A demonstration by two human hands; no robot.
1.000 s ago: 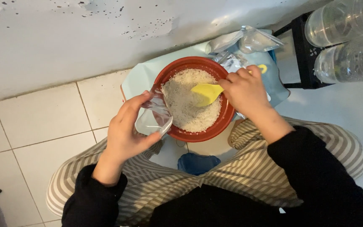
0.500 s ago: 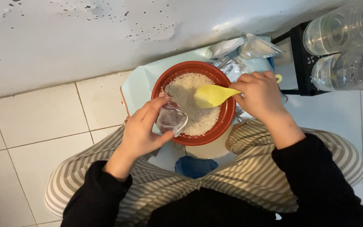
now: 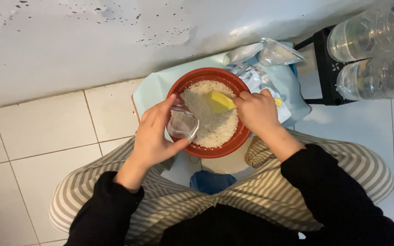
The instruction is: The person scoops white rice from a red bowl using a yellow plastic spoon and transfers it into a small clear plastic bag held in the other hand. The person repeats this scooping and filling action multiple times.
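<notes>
White floor tiles surround a red bowl; left hand grips clear cup, right hand yellow scoop

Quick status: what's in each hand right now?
Left hand: closed on the small clear container, at the red bowl rim.
Right hand: closed on the yellow scoop, in the rice.

The right hand covers the handle of the yellow scoop, so only the blade shows over the rice. The left hand hides the near side of the small clear container, and whether anything lies inside is impossible to tell. Both clear bottles run off the right edge. The blue object between the knees is half hidden by striped trousers.
</notes>
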